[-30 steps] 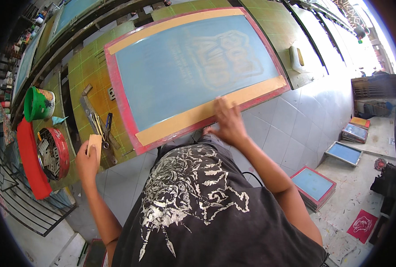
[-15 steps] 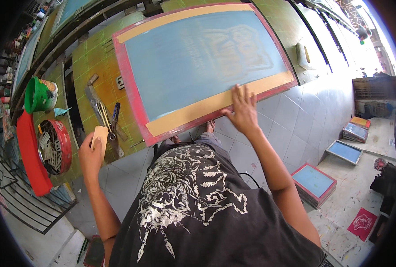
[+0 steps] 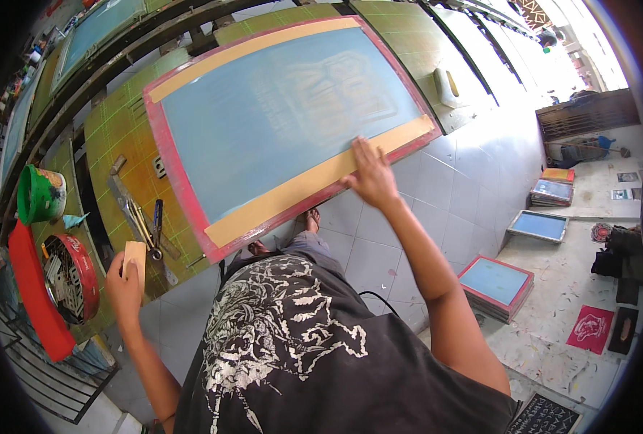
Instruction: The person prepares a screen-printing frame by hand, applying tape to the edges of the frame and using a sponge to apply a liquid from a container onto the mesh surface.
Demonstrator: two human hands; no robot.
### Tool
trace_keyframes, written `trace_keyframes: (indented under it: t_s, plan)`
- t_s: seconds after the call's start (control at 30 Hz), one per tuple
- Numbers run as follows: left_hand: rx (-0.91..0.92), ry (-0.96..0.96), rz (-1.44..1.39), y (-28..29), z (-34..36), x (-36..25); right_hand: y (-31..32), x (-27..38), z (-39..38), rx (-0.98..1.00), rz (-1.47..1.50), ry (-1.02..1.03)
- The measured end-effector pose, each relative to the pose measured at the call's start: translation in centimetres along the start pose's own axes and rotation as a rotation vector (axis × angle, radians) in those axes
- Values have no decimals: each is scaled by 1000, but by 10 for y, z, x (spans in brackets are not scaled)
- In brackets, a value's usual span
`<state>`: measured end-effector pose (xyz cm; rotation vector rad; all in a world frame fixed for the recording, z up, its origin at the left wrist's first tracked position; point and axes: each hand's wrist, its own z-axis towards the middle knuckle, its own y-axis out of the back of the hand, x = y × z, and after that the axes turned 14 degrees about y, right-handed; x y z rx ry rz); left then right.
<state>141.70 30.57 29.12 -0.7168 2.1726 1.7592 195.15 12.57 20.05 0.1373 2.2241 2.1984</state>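
Note:
A screen-printing frame (image 3: 224, 130) with blue mesh and a red rim lies across the green work boards, a faint design showing in its mesh. Tan tape strips run along its far side (image 3: 256, 56) and near side (image 3: 278, 200). My right hand (image 3: 372, 176) rests on the near strip, right of its middle, fingers stretched out and palm down. Off the frame's near left corner, my left hand (image 3: 122, 289) is closed around what looks like a roll of tan tape (image 3: 135, 259). Scissors (image 3: 156, 230) and a long metal blade (image 3: 122, 197) lie just beyond that hand.
At the left stand a green bucket (image 3: 41, 194) and a round red tin (image 3: 83, 278) of small pieces, beside a red strip (image 3: 36, 296). A white-and-tan block (image 3: 446, 88) sits on the right board. Stacked screens (image 3: 496, 281) are on the lower right surface.
The whole view has shifted, so the frame and table appear farther left. My right hand's fingers look closer together on the strip. My left hand keeps its hold beside the scissors.

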Motion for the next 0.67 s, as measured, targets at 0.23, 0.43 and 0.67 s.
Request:
trace_keyframes:
  t_s: [0.23,0.43,0.67]
  plan:
    - [-14,38,17,-3,-10,-3,10,-70,6,-20,-75,-167]
    - [-52,32,-4,-11,-12,-8,-1,4,-12,-36,159,238]
    - [-28,96,29,-8,-12,-17,-3,-148,-14,-2,10,-267]
